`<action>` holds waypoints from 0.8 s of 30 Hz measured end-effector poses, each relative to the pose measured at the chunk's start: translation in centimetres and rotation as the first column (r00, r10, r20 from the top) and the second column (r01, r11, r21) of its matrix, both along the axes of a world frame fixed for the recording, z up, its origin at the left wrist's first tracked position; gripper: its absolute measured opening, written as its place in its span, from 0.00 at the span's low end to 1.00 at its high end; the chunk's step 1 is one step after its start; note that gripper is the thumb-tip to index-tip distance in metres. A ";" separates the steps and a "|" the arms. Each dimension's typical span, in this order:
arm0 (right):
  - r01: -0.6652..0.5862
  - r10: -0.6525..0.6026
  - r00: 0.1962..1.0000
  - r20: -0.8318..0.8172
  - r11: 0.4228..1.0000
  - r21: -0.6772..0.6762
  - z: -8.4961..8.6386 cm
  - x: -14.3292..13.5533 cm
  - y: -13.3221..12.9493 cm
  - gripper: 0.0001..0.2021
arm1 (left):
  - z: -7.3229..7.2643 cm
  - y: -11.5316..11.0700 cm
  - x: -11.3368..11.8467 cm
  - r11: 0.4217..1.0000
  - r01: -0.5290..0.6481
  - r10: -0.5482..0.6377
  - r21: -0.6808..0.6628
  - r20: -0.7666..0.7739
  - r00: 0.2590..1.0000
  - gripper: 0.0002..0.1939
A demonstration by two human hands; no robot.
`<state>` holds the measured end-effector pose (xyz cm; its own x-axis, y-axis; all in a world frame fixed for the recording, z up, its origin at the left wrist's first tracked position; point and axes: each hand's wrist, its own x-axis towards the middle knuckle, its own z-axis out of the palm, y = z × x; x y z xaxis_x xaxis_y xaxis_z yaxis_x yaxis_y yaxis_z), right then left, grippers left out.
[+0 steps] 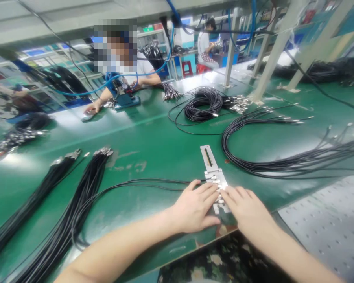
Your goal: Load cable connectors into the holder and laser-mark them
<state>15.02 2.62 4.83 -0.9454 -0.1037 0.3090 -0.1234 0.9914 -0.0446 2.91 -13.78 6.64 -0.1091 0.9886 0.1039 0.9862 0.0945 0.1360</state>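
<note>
A narrow metal fixture (210,158) lies on the green bench in front of me. Several silver cable connectors (215,182) sit in a row on its nearer block. Thin black cables (153,182) run left from it, partly beneath my fingers. My left hand (196,206) rests flat at the left side of the row, fingers stretched over the cable ends and thumb apart. From the right, my right hand (246,204) touches the connectors with its fingertips, fingers extended side by side. Both hands cover part of the row.
Two black cable bundles (90,179) lie at left. Coiled cables (205,104) and a looped bundle (233,147) lie beyond and right of the fixture. Across the bench, a person works beside a small blue press (125,96). Metal posts (273,59) stand at upper right; a perforated grey surface (327,220) lies lower right.
</note>
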 end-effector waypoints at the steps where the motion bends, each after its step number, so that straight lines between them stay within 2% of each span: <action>1: -0.029 0.031 0.999 0.021 0.996 -0.088 0.1 -0.2 0.9 0.23 | -0.1 0.0 0.1 1.000 0.003 -0.003 0.007 0.013 1.000 0.36; 4: -0.046 0.067 0.997 0.046 0.928 -0.370 0.2 -1.5 3.5 0.26 | -0.6 0.0 0.2 0.999 0.001 -0.002 0.033 0.023 1.000 0.41; 7: 0.039 -0.023 0.999 0.040 0.876 -0.480 0.3 -4.3 4.6 0.26 | -1.2 0.2 0.3 0.998 -0.006 0.005 0.063 0.008 1.000 0.42; 9: 0.101 -0.080 0.994 0.069 0.903 -0.417 0.7 -6.9 4.3 0.25 | -1.5 0.3 0.4 0.997 -0.007 0.007 0.078 -0.003 1.000 0.43; 12: 0.164 -0.138 0.981 0.134 0.964 -0.211 1.4 -11.0 3.3 0.22 | -1.4 0.4 0.4 0.996 -0.005 0.006 0.086 -0.016 1.000 0.43; 14: 0.185 -0.167 0.975 0.149 0.976 -0.118 1.6 -13.4 2.7 0.19 | -1.2 0.6 0.5 0.997 -0.008 0.010 0.080 -0.026 1.000 0.43; 16: 0.191 -0.177 0.973 0.150 0.978 -0.082 1.5 -15.2 2.3 0.18 | -1.0 0.7 0.7 0.997 -0.017 0.019 0.071 -0.032 0.999 0.44; 20: 0.167 -0.164 0.979 0.120 0.986 -0.017 0.6 -17.2 2.4 0.19 | -0.6 0.8 1.2 0.993 -0.055 0.059 0.104 -0.031 0.998 0.44; 24: 0.132 -0.133 0.990 0.039 0.991 0.021 -1.2 -18.3 3.8 0.18 | -0.5 0.6 1.3 0.987 -0.060 0.074 0.151 -0.089 0.993 0.44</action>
